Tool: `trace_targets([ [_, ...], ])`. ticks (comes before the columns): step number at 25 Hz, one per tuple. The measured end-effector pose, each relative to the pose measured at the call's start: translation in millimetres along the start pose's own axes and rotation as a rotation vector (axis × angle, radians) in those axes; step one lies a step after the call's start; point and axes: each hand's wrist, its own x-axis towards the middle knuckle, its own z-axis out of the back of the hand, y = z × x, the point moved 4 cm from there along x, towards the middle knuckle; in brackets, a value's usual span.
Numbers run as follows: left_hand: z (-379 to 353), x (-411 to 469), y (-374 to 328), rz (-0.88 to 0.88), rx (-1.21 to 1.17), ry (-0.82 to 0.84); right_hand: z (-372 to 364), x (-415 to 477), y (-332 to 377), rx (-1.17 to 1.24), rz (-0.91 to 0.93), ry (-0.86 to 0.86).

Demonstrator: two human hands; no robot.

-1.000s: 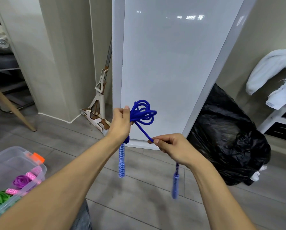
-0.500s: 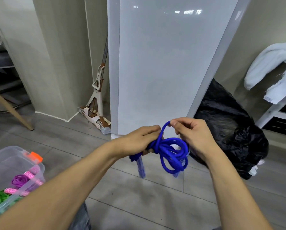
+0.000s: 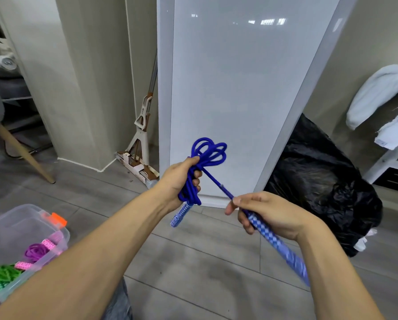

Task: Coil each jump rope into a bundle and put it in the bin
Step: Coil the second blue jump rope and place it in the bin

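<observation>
Head view only: blue jump rope [image 3: 210,150] is mid-air, well right of the bin [image 3: 63,236] and higher in frame, not in it yet. Left grip [image 3: 182,179] is closed round the bunched loops. The loop ends stick out above the fist, and one checkered handle [image 3: 180,214] hangs below it, tilted down toward the bin side. Right grip [image 3: 269,213] sits further from the bin than the left. Its thumb and fingers are curled round the top of the second handle [image 3: 279,245], where the cord enters. A single strand runs straight and taut between the two grips, on a diagonal that drops away from the bin. The second handle carries on along the same line, long axis pointing down and away from the bin, with its lower end blurred. Looks like the bundle is coiled but not secured, with the tail strand and second handle loose on the far side. Next move likely brings that tail back to the coil, wrapping or tucking it in. Left grip is nearer the bin, so it is the likely one for the drop. The bin stands on the floor and holds a purple rope [image 3: 35,251] and a green rope [image 3: 2,273], both already bundled. Risk: the loops may spring open if the left grip loosens during the wrap.
</observation>
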Motion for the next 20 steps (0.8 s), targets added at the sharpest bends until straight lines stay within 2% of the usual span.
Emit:
trace_targets([
  [4,10.6,3.9,-1.6,0.026,-0.075,-0.021,1.3,-23.5,12.3,0.070,0.010,0.127],
  [9,2.7,-0.7,-0.1,0.001,-0.013,0.007,-1.9,-19.2,42.0,0.150,0.338,-0.185],
  [13,-1.4,-2.1,1.3,0.008,0.044,0.091,-15.7,-20.3,55.2,-0.237,0.558,-0.416],
  [16,-4.7,-6.4,-2.9,-0.015,0.156,0.181,-17.3,-20.6,62.4,-0.157,0.689,-0.505],
  [20,-11.7,-9.9,-1.7,-0.046,0.225,0.284,-15.1,-17.2,61.8,0.005,0.758,-0.653],
])
